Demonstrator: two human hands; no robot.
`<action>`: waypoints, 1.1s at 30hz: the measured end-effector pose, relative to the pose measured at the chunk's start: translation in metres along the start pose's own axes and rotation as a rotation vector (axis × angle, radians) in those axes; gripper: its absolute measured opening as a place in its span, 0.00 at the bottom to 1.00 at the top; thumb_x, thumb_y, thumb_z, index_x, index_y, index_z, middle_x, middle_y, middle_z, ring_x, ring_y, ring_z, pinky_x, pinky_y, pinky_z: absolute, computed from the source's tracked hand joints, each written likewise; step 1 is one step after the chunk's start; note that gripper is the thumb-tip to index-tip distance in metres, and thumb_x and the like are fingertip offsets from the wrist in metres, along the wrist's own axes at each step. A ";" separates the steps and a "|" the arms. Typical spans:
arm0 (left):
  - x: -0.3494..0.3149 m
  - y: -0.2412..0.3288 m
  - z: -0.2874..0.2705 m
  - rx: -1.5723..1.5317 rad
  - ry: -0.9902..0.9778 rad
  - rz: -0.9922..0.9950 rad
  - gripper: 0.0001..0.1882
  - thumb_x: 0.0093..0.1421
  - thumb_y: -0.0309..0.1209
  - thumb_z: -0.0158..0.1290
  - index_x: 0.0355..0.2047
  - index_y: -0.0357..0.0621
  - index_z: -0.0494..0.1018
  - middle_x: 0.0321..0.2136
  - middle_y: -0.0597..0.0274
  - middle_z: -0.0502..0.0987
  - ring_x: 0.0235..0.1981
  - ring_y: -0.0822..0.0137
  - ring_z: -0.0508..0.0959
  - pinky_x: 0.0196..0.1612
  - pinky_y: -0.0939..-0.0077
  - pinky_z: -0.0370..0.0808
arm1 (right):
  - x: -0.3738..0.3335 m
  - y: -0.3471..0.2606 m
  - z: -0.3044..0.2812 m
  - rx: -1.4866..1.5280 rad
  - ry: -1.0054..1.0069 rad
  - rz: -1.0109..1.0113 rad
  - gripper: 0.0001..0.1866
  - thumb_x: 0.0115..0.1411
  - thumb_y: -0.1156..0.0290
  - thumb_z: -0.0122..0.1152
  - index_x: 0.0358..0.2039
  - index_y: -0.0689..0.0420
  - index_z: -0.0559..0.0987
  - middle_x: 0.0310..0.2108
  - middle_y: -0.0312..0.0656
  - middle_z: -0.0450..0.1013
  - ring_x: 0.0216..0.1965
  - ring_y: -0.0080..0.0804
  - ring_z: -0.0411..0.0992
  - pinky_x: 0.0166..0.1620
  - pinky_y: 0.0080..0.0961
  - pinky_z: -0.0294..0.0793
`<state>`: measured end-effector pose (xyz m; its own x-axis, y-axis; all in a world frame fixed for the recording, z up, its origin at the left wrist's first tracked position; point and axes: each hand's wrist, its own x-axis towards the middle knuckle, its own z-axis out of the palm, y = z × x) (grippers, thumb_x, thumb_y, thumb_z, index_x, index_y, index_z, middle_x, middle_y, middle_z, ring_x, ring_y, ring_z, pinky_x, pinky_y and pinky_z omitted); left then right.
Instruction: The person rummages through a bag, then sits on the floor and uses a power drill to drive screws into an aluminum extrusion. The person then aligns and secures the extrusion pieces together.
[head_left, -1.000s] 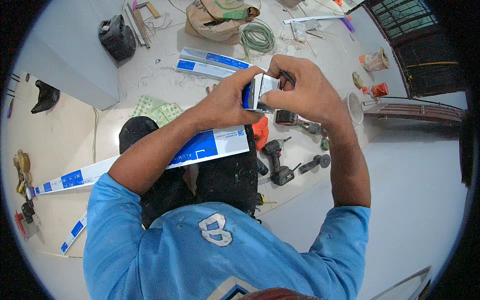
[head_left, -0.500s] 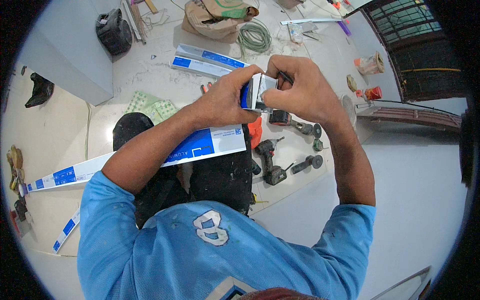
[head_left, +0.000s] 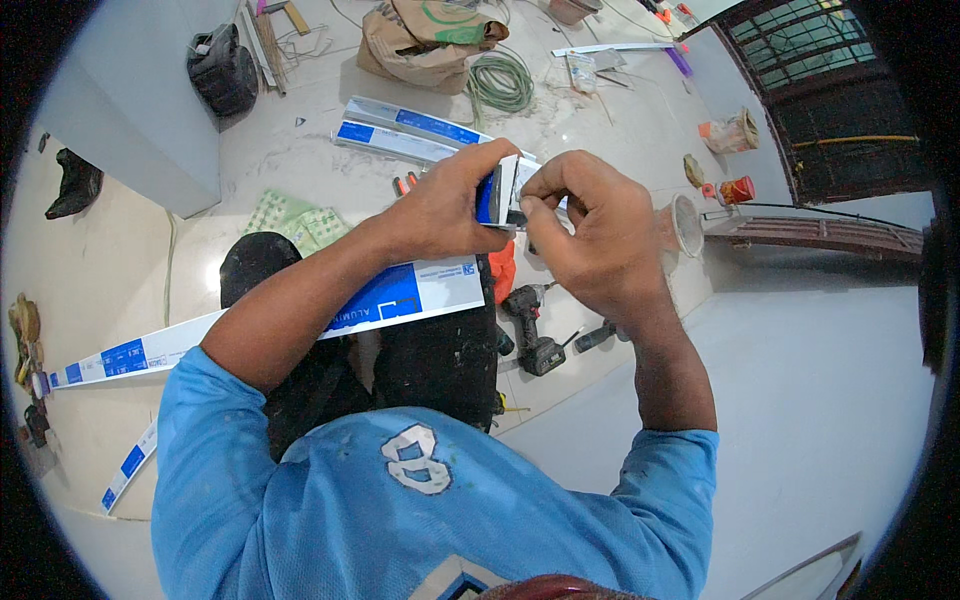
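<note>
My left hand (head_left: 455, 200) is wrapped round an aluminium profile (head_left: 487, 200) with blue-and-white protective film, its pale end turned toward my right hand. At that end, the thumb and fingertips of my right hand (head_left: 590, 220) are pinched together close to the edge. What they grip is mostly hidden; a small dark bit shows near the thumb. A long strip of aluminium (head_left: 440, 290) in the same blue-and-white film lies across my thighs, under my left forearm.
A cordless drill (head_left: 532, 330) and an angle grinder (head_left: 597, 337) lie right of my knees. Two filmed profiles (head_left: 385, 138) rest on the floor ahead. Beyond are a coiled hose (head_left: 500, 82), a paper sack (head_left: 415, 50) and a black bag (head_left: 222, 70). Paint-stained buckets (head_left: 730, 133) stand at the right.
My right hand has shifted lower, its fingers now pinching at the profile's end rather than curled over it. The dark stick that showed between its fingers is out of sight. The left hand keeps its hold.
</note>
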<state>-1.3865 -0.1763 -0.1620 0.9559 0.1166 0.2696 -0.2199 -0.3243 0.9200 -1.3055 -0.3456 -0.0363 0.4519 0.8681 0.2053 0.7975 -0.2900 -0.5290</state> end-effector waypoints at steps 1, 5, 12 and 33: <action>-0.001 -0.001 0.001 0.010 0.008 0.011 0.42 0.49 0.29 0.76 0.63 0.45 0.68 0.48 0.56 0.83 0.49 0.68 0.82 0.53 0.67 0.79 | -0.001 -0.004 0.001 -0.038 0.002 -0.015 0.06 0.57 0.75 0.68 0.33 0.60 0.79 0.32 0.50 0.79 0.33 0.47 0.81 0.39 0.42 0.80; 0.001 0.002 0.001 -0.036 0.013 0.010 0.41 0.46 0.29 0.74 0.61 0.43 0.69 0.48 0.49 0.79 0.51 0.53 0.80 0.56 0.60 0.76 | -0.005 -0.008 0.002 -0.171 0.012 -0.122 0.04 0.60 0.77 0.65 0.34 0.60 0.78 0.30 0.48 0.78 0.30 0.39 0.79 0.34 0.36 0.77; 0.000 0.000 0.001 -0.085 0.006 0.006 0.43 0.45 0.29 0.72 0.63 0.42 0.69 0.48 0.47 0.78 0.51 0.49 0.79 0.57 0.59 0.76 | 0.001 -0.001 0.003 -0.166 -0.056 -0.040 0.08 0.61 0.72 0.64 0.37 0.60 0.75 0.31 0.53 0.75 0.33 0.58 0.78 0.37 0.51 0.78; -0.002 0.010 0.000 -0.046 -0.017 -0.117 0.39 0.50 0.24 0.71 0.62 0.46 0.68 0.47 0.59 0.79 0.51 0.66 0.79 0.55 0.67 0.77 | -0.039 0.118 -0.011 -0.469 0.064 0.372 0.12 0.69 0.69 0.51 0.44 0.63 0.78 0.36 0.60 0.80 0.40 0.66 0.79 0.47 0.58 0.76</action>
<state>-1.3906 -0.1797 -0.1535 0.9787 0.1348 0.1548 -0.1147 -0.2663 0.9570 -1.2243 -0.4180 -0.0979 0.7459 0.6526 0.1335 0.6660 -0.7289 -0.1584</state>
